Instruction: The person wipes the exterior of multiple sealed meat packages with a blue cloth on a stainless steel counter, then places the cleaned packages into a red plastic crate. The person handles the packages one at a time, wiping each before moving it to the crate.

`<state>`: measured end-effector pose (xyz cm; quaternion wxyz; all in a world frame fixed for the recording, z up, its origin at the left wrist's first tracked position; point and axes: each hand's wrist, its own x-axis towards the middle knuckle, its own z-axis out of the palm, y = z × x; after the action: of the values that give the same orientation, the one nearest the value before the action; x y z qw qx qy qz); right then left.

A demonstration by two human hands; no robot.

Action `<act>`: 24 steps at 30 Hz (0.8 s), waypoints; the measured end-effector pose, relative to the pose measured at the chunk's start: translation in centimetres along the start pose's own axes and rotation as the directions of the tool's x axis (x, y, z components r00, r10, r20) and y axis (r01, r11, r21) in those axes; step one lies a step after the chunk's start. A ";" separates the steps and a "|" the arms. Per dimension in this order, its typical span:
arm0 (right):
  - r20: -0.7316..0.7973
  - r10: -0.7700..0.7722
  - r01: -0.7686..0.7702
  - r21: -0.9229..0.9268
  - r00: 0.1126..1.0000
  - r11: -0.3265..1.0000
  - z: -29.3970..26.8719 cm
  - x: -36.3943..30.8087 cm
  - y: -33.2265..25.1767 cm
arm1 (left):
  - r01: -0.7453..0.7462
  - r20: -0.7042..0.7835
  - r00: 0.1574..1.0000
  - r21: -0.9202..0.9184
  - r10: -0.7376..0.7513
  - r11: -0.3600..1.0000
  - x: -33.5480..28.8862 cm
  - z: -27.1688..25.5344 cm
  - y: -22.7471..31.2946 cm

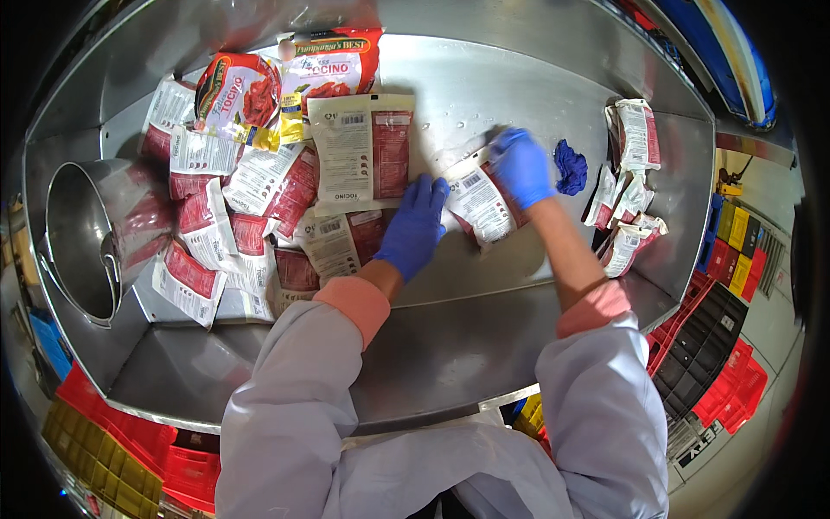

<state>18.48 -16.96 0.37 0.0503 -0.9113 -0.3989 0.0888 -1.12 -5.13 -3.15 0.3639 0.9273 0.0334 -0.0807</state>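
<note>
A blue glove covers each of my hands. My left hand (415,223) lies flat with fingers stretched out, between a large white-and-red food packet (350,156) and a smaller packet (481,205). The smaller one rests back side up in the middle of the steel table (519,78). Over its upper right corner my right hand (521,169) is curled, slightly blurred by motion; whatever its fingers hold is hidden. Just right of that hand is a crumpled dark blue cloth (571,167).
Many similar packets (207,216) are heaped on the left, beside a steel bucket (82,238) lying on its side. Several packets (635,134) stand along the right wall. A raised steel rim (687,259) surrounds the table. Coloured crates (709,355) are stacked beyond it.
</note>
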 end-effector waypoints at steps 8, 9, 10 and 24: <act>0.117 0.083 -0.095 0.099 0.990 0.991 3.3 -1.4 1.1 | -0.003 0.024 1.000 -0.106 0.006 0.994 0.7 -1.4 1.3; 0.158 -0.040 0.037 0.024 0.987 0.999 4.1 -2.1 -2.3 | 0.016 0.001 1.000 -0.121 -0.016 0.993 0.5 -1.1 1.1; 0.206 -0.167 0.180 -0.044 0.964 0.983 4.2 -2.0 -4.1 | 0.040 -0.031 0.999 -0.134 -0.044 0.990 0.4 -0.5 0.8; 0.087 -0.097 0.098 -0.016 0.991 0.995 1.5 -0.7 -0.2 | 0.069 -0.008 0.997 -0.229 -0.072 0.971 0.0 -1.2 0.9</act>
<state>17.53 -17.32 -1.01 0.0281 -0.8865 -0.4456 0.1216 -0.90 -4.95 -1.71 0.4647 0.8782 0.0784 -0.0816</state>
